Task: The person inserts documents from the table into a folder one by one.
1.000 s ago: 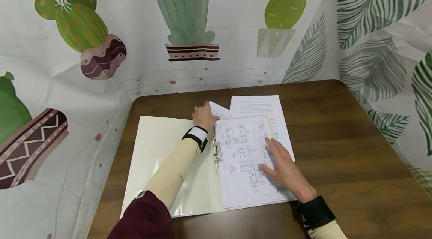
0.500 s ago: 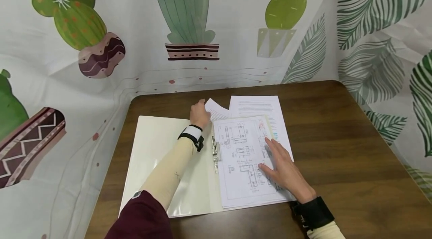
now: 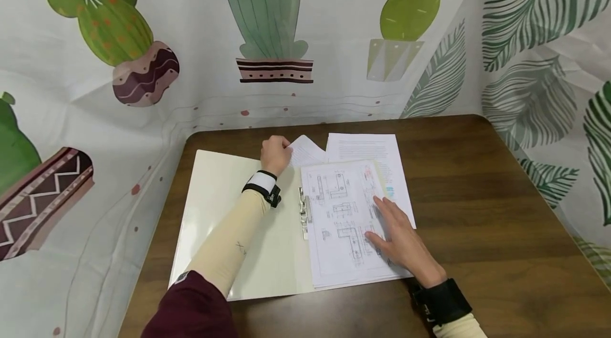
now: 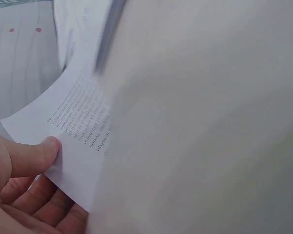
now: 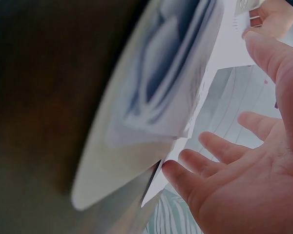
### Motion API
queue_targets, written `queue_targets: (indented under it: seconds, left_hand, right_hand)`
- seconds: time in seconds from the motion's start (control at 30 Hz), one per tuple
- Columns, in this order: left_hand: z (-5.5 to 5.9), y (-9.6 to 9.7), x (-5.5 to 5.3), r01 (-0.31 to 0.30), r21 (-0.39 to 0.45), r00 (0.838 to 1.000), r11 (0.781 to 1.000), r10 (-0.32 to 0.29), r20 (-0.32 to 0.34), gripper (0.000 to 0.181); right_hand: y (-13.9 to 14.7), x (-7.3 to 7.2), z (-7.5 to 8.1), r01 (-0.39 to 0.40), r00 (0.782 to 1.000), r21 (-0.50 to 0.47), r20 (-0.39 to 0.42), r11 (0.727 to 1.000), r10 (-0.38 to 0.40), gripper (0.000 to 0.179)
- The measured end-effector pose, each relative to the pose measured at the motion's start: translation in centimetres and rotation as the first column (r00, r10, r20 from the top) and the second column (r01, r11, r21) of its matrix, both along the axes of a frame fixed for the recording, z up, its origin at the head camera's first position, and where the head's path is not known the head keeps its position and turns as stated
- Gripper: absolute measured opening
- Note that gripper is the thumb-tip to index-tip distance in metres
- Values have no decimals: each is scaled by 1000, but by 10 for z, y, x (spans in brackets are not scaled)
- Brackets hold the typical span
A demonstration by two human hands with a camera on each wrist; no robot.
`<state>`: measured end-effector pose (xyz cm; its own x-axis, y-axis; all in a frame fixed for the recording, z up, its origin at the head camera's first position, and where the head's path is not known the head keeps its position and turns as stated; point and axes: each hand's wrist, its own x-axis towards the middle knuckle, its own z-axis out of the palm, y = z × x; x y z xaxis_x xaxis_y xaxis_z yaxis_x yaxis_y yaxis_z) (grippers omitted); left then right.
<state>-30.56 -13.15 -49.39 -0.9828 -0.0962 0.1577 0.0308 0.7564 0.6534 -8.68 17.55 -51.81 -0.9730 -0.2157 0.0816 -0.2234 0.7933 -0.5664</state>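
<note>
My left hand (image 3: 276, 155) pinches the corner of a printed sheet of paper (image 3: 304, 150) between thumb and fingers. In the left wrist view the thumb lies on the text side of that printed sheet (image 4: 71, 146). The rest of it runs under a page with technical drawings (image 3: 334, 266), on the right side of an open cream folder (image 3: 215, 205). A metal clip (image 3: 304, 213) sits by the folder's spine. My right hand (image 3: 406, 242) has its fingers extended over the right part of the drawing page; whether the fingertips touch it I cannot tell.
Another printed sheet (image 3: 360, 147), with a blue-green mark, pokes out behind the folder. All of it lies on a brown wooden table (image 3: 477, 210). A cloth with cactus and leaf prints (image 3: 334, 19) hangs along the table's far edge.
My left hand has shifted a little left and away from me, and more of the pinched sheet's corner shows. The right hand has stayed over the drawing page.
</note>
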Motion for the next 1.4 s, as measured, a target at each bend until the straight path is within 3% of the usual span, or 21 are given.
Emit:
queue_targets:
  seconds: [0.3, 0.53, 0.63, 0.83, 0.97, 1.07, 1.23, 1.3, 1.4]
  left_hand:
    - [37, -3, 4, 48, -53, 988, 997, -56, -144, 9]
    - [65, -13, 8, 41, -61, 950, 997, -57, -307, 10]
    - [80, -18, 10, 31, -62, 925, 998, -52, -375, 11]
    - [111, -26, 16, 20, -17, 856, 1000, -26, -517, 9]
    - [129, -31, 19, 42, 59, 815, 997, 0, -580, 12]
    - [139, -33, 22, 75, 130, 772, 989, 25, -635, 12]
    - [153, -32, 28, 165, 227, 701, 960, 47, -711, 11]
    - [160, -31, 33, 212, 266, 683, 940, 52, -729, 11]
    - [172, -27, 42, 275, 349, 678, 896, 77, -731, 7]
  right_hand:
    - [0, 2, 2, -6, 1000, 3, 6, 1000, 6, 90]
    - [0, 3, 4, -14, 1000, 1, 6, 1000, 14, 90]
    - [0, 3, 5, -17, 1000, -2, 11, 1000, 17, 89]
    - [0, 4, 5, -22, 1000, -2, -6, 1000, 22, 88]
    - [1, 4, 4, -18, 1000, 2, 0, 1000, 18, 88]
    - [3, 2, 6, -11, 1000, -7, 4, 1000, 11, 87]
    - [10, -2, 14, 19, 1000, -30, 9, 999, -19, 89]
    - [12, -5, 19, 31, 1000, -39, 5, 999, -31, 90]
    - [16, -8, 25, 48, 999, -51, -1, 998, -48, 94]
